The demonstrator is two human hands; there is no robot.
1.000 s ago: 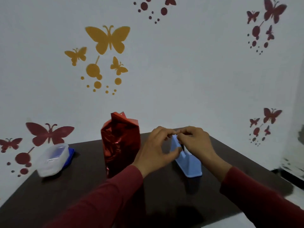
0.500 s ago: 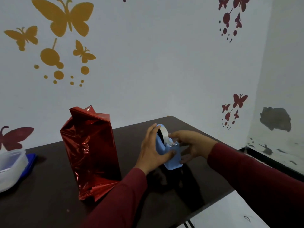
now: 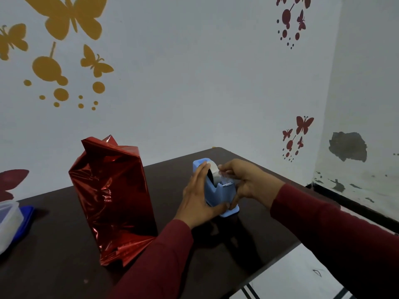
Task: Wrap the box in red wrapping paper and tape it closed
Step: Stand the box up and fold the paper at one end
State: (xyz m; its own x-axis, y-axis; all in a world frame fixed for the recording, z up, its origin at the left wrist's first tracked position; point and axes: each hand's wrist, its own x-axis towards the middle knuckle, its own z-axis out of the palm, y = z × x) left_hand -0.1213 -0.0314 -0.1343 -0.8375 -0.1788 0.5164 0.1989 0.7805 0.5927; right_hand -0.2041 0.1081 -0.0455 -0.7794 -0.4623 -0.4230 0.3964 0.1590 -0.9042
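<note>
Right hand [image 3: 246,182] now pinches tape [image 3: 223,174], hiding the dispenser [image 3: 218,190] partly.

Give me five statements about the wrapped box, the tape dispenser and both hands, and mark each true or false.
1. The red-wrapped box stands upright on the dark table. True.
2. The left hand grips the box. False: it steadies the blue tape dispenser.
3. The right hand pinches the clear tape at the dispenser. True.
4. The dispenser lies on the floor. False: it stands on the table.
5. A translucent plastic container sits at the table's left edge. True.
</note>
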